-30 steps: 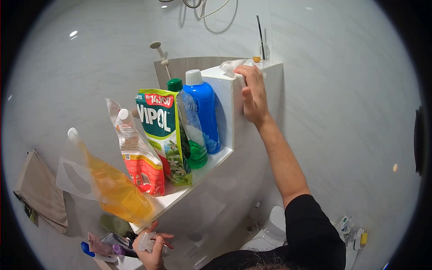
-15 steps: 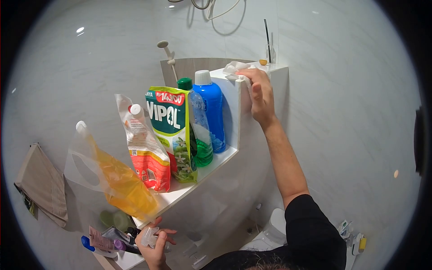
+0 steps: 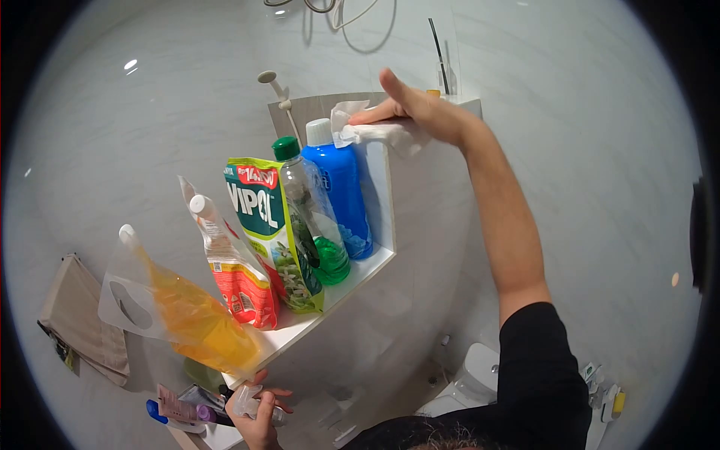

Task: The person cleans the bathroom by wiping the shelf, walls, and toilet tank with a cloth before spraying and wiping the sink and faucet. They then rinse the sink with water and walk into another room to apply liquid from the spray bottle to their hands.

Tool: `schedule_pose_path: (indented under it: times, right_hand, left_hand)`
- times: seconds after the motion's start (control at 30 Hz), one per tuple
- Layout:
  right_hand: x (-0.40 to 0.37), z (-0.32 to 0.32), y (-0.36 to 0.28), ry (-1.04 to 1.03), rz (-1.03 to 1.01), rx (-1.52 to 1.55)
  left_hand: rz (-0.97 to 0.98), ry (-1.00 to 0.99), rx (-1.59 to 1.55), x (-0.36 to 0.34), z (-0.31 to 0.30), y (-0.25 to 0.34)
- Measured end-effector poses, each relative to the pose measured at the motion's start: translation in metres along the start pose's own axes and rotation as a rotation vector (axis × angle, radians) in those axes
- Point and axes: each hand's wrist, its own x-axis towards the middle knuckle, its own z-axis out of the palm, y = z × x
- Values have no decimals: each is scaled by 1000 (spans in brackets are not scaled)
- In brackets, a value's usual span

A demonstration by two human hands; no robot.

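Note:
My right hand (image 3: 427, 116) presses a white tissue (image 3: 382, 133) onto the top of the raised white ledge, fingers stretched along it and thumb lifted. Just left of the tissue stands a blue bottle (image 3: 341, 187) with a white cap. Down at the shelf's near corner, my left hand (image 3: 259, 420) is wrapped round a clear spray bottle (image 3: 247, 403), most of it hidden by the fingers. Along the white shelf (image 3: 300, 330) stand a green-capped clear bottle (image 3: 322, 217), a green Vipol pouch (image 3: 259, 217), a red-and-white pouch (image 3: 240, 277) and a pouch of yellow liquid (image 3: 199, 319).
A reed holder (image 3: 444, 75) stands at the ledge's far end. Beyond the shelf is a hand shower (image 3: 274, 84). Several toiletries (image 3: 180, 409) sit low at left, near a hanging beige cloth (image 3: 86, 319). Below right is a white toilet (image 3: 476, 375).
My right hand has slid the tissue left along the ledge top, close to the blue bottle's cap. My left hand keeps its hold, and the view has shifted slightly.

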Motion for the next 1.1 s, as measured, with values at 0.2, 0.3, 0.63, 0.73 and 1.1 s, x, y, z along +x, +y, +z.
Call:
schedule_pose_path:
  times: [0.2, 0.3, 0.63, 0.73, 1.1]
  right_hand:
    - [44, 2, 1, -194, 175, -35]
    - [51, 4, -4, -230, 198, -39]
    - [62, 12, 13, -255, 111, -17]
    - [62, 13, 17, -232, 85, -38]
    - [46, 4, 10, -200, -21, -34]
  left_hand:
    - [11, 36, -9, -1, -1, -4]
    - [9, 12, -15, 0, -1, -3]
    - [60, 76, -15, 0, 8, -1]
    - [22, 48, 4, 1, 4, 1]
    - [24, 57, -15, 0, 13, 7]
